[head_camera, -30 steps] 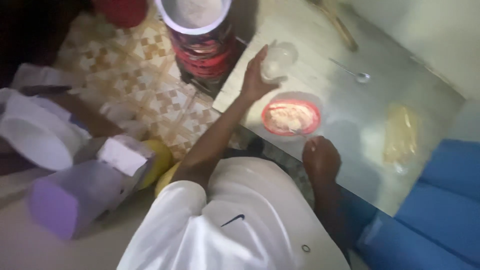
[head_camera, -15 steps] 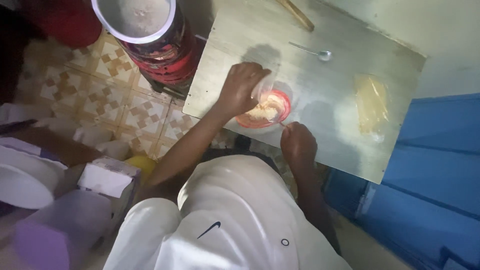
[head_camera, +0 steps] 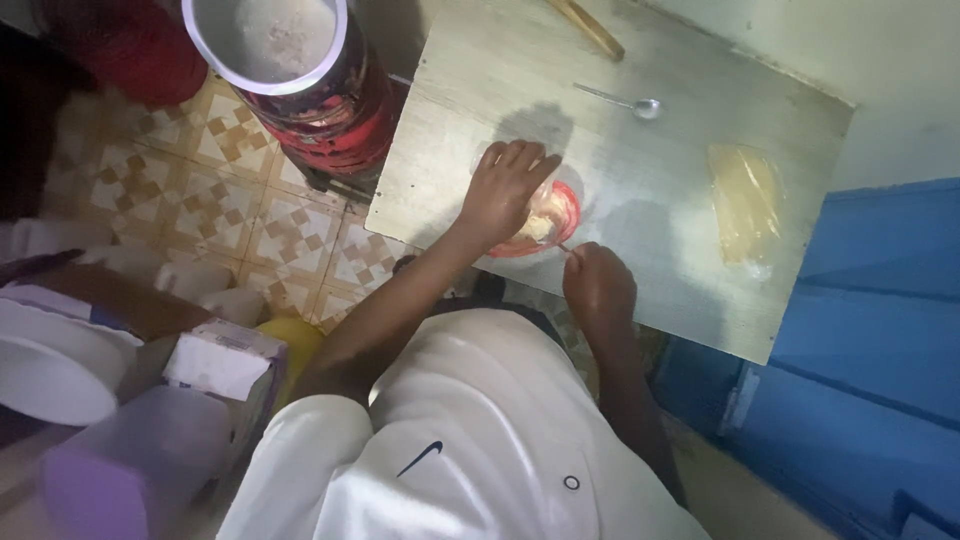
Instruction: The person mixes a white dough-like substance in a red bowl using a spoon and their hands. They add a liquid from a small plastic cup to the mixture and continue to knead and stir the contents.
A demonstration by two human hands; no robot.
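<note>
A person in a white shirt [head_camera: 450,450] is leaning over a red bowl [head_camera: 560,215] on the bench [head_camera: 640,190].

Nearest, the right hand [head_camera: 598,285] is clenching into a fist around a thin utensil whose tip is reaching toward the bowl's edge; what kind of utensil it is cannot be told. Just beyond, the left hand [head_camera: 508,190] is resting over the bowl with fingers spread, gripping its near rim. The bowl is holding a pale, lumpy food and is sitting near the bench's front edge. Farther back, a metal spoon [head_camera: 620,100] is lying on the bench, well apart from a yellowish bag [head_camera: 745,200]. On the tiled floor, a round container [head_camera: 275,40] is standing beside the bench.
</note>
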